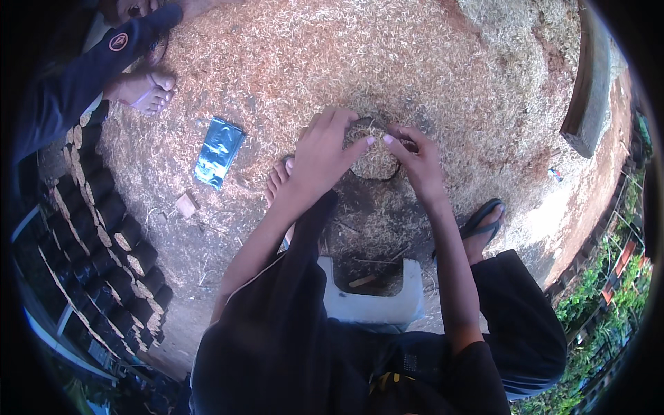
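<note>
Between my feet stands a black plastic bag [365, 123], its round mouth filled with pale husks [375, 158]. At the left side of the mouth, my left hand [325, 149] is closed on the rim, fingers outside and thumb pointing inward over the husks. From the right, my right hand [419, 162] grips the opposite part of the rim, its thumb near the left thumb. Most of the bag's body is hidden below its mouth and behind my hands.
Loose husks [290, 55] cover the ground ahead. Left lie a shiny flat plastic packet [220, 152] and a small block [186, 205]. Filled black bags [114, 266] are stacked further left, below another person's foot [146, 91]. A wooden beam [586, 90] stands right; a pale stool [370, 304] is beneath me.
</note>
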`<state>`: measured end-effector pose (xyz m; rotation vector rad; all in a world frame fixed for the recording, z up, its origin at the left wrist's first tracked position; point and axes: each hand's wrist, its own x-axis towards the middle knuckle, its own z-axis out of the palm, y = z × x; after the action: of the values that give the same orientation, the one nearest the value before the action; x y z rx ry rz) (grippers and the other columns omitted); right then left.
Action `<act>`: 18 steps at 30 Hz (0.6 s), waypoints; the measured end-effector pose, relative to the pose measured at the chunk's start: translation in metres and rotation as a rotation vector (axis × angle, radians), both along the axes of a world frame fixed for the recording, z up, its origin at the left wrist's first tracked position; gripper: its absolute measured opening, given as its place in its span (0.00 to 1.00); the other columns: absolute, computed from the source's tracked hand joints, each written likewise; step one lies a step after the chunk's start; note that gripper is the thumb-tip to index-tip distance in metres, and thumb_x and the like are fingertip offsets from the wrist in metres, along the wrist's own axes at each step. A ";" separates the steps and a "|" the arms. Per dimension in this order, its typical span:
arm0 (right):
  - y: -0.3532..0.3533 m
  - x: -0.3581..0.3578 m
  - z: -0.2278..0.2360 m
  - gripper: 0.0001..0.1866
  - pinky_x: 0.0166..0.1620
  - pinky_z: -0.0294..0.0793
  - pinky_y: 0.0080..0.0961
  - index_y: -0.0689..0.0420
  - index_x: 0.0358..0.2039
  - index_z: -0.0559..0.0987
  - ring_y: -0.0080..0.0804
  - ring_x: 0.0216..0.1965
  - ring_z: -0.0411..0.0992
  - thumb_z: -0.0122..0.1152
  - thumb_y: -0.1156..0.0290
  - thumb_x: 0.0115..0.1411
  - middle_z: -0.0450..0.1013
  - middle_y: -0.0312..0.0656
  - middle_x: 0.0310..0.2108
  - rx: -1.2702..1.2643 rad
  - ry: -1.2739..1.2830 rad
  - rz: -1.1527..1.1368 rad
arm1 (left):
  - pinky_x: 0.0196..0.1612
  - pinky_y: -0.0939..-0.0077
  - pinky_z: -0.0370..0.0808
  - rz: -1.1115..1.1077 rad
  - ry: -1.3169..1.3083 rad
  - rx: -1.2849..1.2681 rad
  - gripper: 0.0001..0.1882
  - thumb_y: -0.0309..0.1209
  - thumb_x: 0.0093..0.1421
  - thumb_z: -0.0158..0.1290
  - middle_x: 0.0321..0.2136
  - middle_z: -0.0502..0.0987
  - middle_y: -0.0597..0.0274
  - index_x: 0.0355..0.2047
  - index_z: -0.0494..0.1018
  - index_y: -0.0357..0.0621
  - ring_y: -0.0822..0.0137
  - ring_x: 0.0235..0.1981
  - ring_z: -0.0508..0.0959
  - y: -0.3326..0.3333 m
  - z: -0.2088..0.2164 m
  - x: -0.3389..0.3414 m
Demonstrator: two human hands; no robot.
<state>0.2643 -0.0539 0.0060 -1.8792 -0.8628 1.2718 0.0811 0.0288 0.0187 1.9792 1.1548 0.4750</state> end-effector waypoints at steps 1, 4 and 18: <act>0.001 -0.002 0.001 0.25 0.48 0.75 0.28 0.61 0.51 0.80 0.33 0.46 0.77 0.68 0.57 0.59 0.78 0.47 0.47 0.010 0.002 -0.007 | 0.45 0.60 0.75 -0.033 0.013 0.032 0.19 0.40 0.58 0.62 0.39 0.75 0.51 0.44 0.73 0.44 0.52 0.43 0.78 0.003 -0.004 0.001; 0.002 -0.009 0.004 0.23 0.44 0.74 0.23 0.63 0.51 0.80 0.25 0.41 0.74 0.68 0.60 0.61 0.78 0.43 0.45 0.026 -0.002 -0.024 | 0.46 0.59 0.75 -0.091 0.078 0.096 0.21 0.39 0.56 0.63 0.39 0.75 0.52 0.47 0.72 0.45 0.51 0.43 0.78 0.009 -0.011 0.008; 0.008 -0.006 0.004 0.28 0.50 0.74 0.37 0.56 0.52 0.80 0.42 0.47 0.78 0.68 0.50 0.57 0.79 0.50 0.45 -0.009 -0.312 0.139 | 0.59 0.54 0.66 -0.129 -0.058 -0.250 0.36 0.48 0.53 0.64 0.54 0.66 0.50 0.57 0.66 0.45 0.50 0.58 0.67 0.014 -0.016 -0.005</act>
<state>0.2581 -0.0459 0.0100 -2.0893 -1.1690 1.0772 0.0761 0.0432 0.0022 1.7971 0.9919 0.3031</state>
